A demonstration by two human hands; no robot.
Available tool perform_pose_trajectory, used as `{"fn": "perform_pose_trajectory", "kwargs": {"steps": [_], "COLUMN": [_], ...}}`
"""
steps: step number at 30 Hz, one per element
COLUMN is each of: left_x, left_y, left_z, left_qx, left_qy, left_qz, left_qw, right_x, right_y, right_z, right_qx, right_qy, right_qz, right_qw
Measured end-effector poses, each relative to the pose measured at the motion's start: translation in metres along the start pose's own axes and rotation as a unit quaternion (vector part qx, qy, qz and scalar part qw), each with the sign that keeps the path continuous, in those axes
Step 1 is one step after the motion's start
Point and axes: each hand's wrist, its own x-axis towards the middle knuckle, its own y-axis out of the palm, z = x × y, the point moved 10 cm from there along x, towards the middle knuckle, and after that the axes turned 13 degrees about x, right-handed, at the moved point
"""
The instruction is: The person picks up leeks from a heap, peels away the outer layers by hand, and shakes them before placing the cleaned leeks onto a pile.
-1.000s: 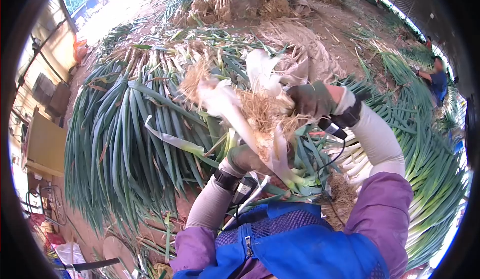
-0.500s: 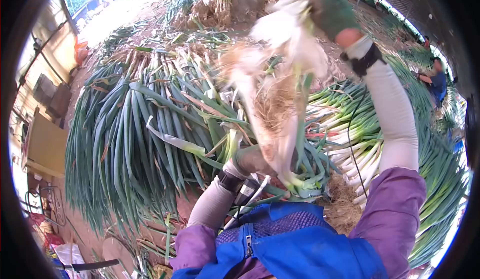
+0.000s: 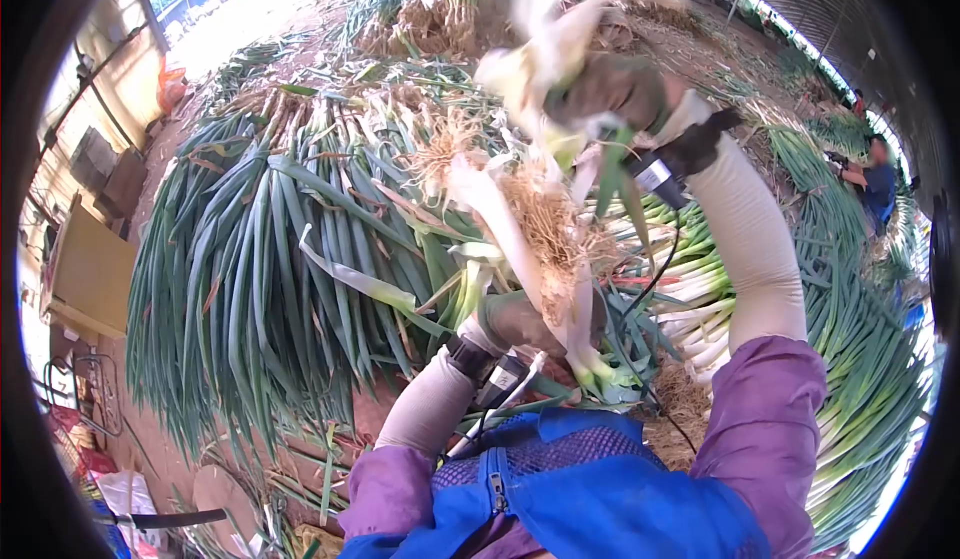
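Note:
My left hand, in a dark glove, is closed around several green onions near my chest. Their white stalks and brown roots point up and away from me. My right hand, also gloved, is raised above the roots, fingers wrapped round pale peeled leaves, which are blurred by motion. Dark straps with small devices sit on both wrists.
A large heap of green onions lies on the left. Onions with white stalks lie in rows on the right. Root-heavy bundles are at the far side. Another person is at the far right. A yellowish box stands at the left.
My right hand has come down and to the left, its wrist turned, with the pale leaves swinging above it. My left hand keeps its hold with little movement.

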Motion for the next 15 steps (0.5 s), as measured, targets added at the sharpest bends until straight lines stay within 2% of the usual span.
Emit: {"fn": "perform_pose_trajectory", "kwargs": {"steps": [2,4,5,7,8,10,12,13,15], "left_x": [-0.001,-0.004,-0.006,-0.009,-0.012,-0.017,-0.023,-0.022,-0.013], "left_y": [0.006,0.012,0.007,-0.004,-0.008,-0.006,-0.002,-0.003,0.003], "left_z": [-0.011,-0.027,-0.023,-0.024,-0.029,-0.010,0.012,0.010,-0.003], "left_qx": [0.019,0.030,0.076,0.128,0.156,0.093,0.009,0.038,0.050], "left_qy": [-0.067,-0.123,-0.121,-0.025,0.021,-0.029,-0.091,-0.100,0.063], "left_qz": [-0.006,-0.022,-0.035,-0.089,-0.119,-0.087,-0.041,-0.006,0.030], "left_qw": [0.998,0.992,0.989,0.987,0.980,0.991,0.995,0.994,0.996], "right_x": [0.014,0.024,0.028,0.035,0.038,0.044,0.046,0.042,0.017], "right_y": [0.042,0.077,0.091,0.110,0.115,0.112,0.087,0.068,0.011], "right_z": [-0.036,-0.057,-0.062,-0.061,-0.056,-0.040,-0.023,-0.021,-0.046], "right_qx": [0.152,0.257,0.290,0.306,0.292,0.202,0.053,-0.027,-0.162], "right_qy": [0.072,0.102,0.109,0.103,0.093,0.056,0.027,0.043,0.205], "right_qz": [0.015,0.021,0.027,0.045,0.055,0.070,0.052,0.023,-0.050], "right_qw": [0.986,0.961,0.950,0.945,0.950,0.975,0.997,0.998,0.964]}}
